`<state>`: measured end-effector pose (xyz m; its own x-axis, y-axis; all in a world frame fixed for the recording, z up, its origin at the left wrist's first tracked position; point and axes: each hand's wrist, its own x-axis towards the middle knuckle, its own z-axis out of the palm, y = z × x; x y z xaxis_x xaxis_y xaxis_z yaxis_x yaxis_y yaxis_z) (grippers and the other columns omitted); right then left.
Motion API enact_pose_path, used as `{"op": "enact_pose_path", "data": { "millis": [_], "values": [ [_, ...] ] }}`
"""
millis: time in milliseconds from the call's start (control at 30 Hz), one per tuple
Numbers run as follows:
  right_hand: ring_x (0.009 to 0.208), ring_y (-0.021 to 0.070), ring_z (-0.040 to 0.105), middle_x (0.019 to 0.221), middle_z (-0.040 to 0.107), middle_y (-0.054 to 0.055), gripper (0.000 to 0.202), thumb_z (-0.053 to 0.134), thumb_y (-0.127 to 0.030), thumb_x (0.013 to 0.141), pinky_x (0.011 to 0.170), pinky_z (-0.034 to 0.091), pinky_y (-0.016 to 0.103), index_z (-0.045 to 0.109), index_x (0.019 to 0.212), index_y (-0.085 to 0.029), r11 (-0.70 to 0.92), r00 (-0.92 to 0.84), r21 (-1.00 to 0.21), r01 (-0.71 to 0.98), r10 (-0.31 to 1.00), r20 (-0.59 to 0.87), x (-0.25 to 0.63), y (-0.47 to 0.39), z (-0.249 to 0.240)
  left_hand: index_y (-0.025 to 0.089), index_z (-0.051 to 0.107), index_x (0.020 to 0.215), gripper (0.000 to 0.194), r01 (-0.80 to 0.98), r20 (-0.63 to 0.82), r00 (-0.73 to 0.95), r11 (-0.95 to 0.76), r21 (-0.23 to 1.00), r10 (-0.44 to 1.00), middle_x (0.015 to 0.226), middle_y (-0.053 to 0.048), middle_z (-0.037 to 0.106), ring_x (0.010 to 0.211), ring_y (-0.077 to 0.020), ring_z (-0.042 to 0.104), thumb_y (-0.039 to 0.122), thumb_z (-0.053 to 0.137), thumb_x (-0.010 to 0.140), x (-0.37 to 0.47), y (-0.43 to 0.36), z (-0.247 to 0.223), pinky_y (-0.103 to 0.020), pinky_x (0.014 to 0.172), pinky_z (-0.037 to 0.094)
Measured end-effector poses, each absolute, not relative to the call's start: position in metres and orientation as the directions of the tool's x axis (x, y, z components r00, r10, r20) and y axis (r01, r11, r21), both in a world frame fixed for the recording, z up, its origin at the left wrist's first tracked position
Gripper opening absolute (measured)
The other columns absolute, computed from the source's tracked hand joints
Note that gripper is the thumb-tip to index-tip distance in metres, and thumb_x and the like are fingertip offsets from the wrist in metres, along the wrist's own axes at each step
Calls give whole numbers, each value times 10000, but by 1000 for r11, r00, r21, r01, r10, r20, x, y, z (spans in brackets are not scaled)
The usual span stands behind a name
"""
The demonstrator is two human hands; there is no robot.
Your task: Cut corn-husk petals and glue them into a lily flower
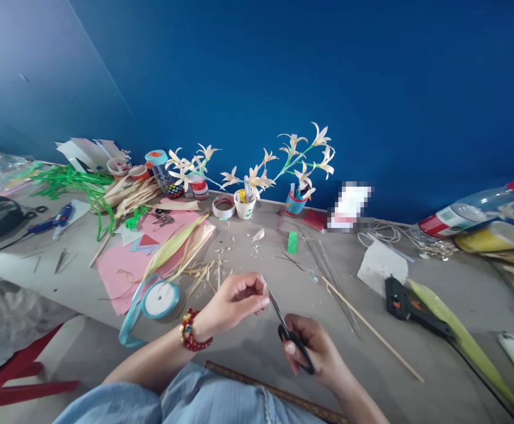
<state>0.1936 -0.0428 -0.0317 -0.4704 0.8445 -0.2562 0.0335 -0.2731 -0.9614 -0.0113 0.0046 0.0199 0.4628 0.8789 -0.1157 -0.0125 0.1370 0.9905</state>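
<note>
Black-handled scissors (295, 347) are in my right hand (312, 347), its fingers through and around the handles. The metal blades point up and to the left, close together, with their tips beside the fingertips of my left hand (239, 300). My left hand is closed, thumb against the curled fingers; whatever it pinches is too small to make out. A bracelet of red beads (190, 331) circles the left wrist. Dried husk strips (201, 272) and a roll of light blue ribbon (160, 298) lie left of my left hand.
Cups with pale husk flowers (244, 207) stand along the blue wall. Thin wires (328, 274) and a wooden stick (372, 330) lie right of centre. A black glue gun (416, 309) with a cord rests farther right. Pink paper (119, 274) and green wires (100, 200) are on the left.
</note>
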Motion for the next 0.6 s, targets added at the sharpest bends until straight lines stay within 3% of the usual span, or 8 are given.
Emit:
{"op": "enact_pose_path", "data": {
  "millis": [200,300,367,433,500,600],
  "values": [
    [347,80,392,431,417,-85,559,645,-709,664,380,236,201,350,615,-237,-275,-435,-956,104,852,-292,202,-40,-37,152,521,732,200,-12,-131,487,157,988,863,640,16,525,559,-76,447,310,607,818,-12,6,24,-198,540,345],
    [409,107,455,464,460,-68,472,637,-586,742,425,282,214,354,608,-233,-131,-365,-932,338,894,-259,209,-31,-39,151,526,747,191,-4,-166,483,192,981,859,642,10,537,560,-78,459,309,603,820,-13,6,24,-201,545,358],
    [473,128,502,514,518,-50,383,646,-468,776,465,280,223,394,621,-223,12,-284,-792,611,936,-205,214,-24,-39,150,537,751,192,-13,-173,470,204,979,865,653,3,548,580,-85,484,314,613,816,-15,6,23,-208,568,378],
    [521,154,554,568,578,-32,290,658,-412,782,480,258,232,461,690,-221,102,-226,-573,813,962,-150,216,-18,-39,149,550,756,190,-30,-172,456,208,978,873,663,2,554,592,-88,495,314,632,807,-16,7,21,-213,585,388],
    [552,183,606,613,623,-13,240,660,-413,799,481,247,240,517,818,-221,131,-196,-390,911,971,-133,216,-14,-38,148,563,752,189,-57,-165,443,211,976,881,664,3,555,589,-86,491,308,650,801,-16,7,18,-215,591,389],
    [586,201,641,682,653,10,244,661,-409,820,479,231,252,538,909,-218,150,-178,-207,967,976,-125,208,-8,-35,142,583,742,187,-125,-143,418,212,969,897,660,2,554,584,-82,483,300,664,801,-16,8,12,-214,594,387]
  ]
}}
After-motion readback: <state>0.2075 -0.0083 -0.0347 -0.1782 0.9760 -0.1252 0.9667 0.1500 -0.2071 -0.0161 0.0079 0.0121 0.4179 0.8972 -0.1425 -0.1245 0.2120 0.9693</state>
